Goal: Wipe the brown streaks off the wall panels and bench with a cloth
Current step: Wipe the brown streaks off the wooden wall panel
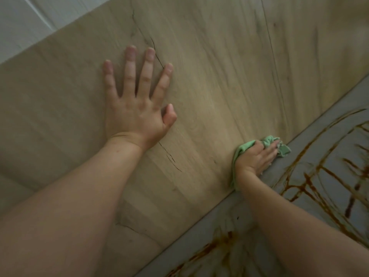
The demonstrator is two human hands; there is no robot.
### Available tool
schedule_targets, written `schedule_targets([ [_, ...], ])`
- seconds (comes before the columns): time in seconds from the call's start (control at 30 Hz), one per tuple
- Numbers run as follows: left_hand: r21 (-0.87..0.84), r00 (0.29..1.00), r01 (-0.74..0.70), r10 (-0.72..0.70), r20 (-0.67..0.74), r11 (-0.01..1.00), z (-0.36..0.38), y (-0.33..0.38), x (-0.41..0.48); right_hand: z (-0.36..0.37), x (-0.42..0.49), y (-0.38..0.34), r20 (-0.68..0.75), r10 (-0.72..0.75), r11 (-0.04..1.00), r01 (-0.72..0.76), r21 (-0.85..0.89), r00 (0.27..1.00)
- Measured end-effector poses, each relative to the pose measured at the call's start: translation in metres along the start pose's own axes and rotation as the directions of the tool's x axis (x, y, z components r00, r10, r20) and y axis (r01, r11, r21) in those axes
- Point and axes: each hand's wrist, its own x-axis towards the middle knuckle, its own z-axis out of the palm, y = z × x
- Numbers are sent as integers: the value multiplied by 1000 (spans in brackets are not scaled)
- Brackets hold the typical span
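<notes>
My left hand lies flat on the light wood-grain wall panel, fingers spread and straight. My right hand presses a green cloth down where the panel meets the grey bench; its fingers look mostly straight over the cloth. Brown streaks criss-cross the bench to the right of the cloth. More brown streaks run along the bench at the bottom, partly hidden under my right forearm.
A white surface shows past the panel's edge at the top left. A vertical seam splits the wood panels on the right. Dark crack-like grain marks run through the panel near my left hand.
</notes>
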Motion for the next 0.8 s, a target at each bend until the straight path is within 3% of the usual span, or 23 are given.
schedule_targets([
  [0.2,-7,1000,-7,7,-7,1000,4,-1,-1,-2,7,-5,-12,-21,1000,21,2,1000],
  [0.3,-30,1000,25,-25,-6,999,9,-1,-1,-6,53,-19,-6,-74,996,73,-43,997],
  [0.43,-24,1000,-6,6,-4,1000,3,0,2,-10,109,-53,-39,-1,996,-2,-85,999],
  [0.53,-3,999,2,-2,-34,1000,3,-2,1,-1,95,-69,-36,-21,998,18,-60,999],
  [0.67,4,1000,-13,13,-26,1000,4,2,1,15,59,-109,35,-258,963,260,-70,965],
  [0.73,-11,999,-12,11,-46,1000,3,1,1,25,34,-142,128,-396,905,410,-114,909],
  [0.8,-15,997,-7,6,-73,1000,5,0,0,38,-2,-176,238,-537,812,572,-115,809],
])
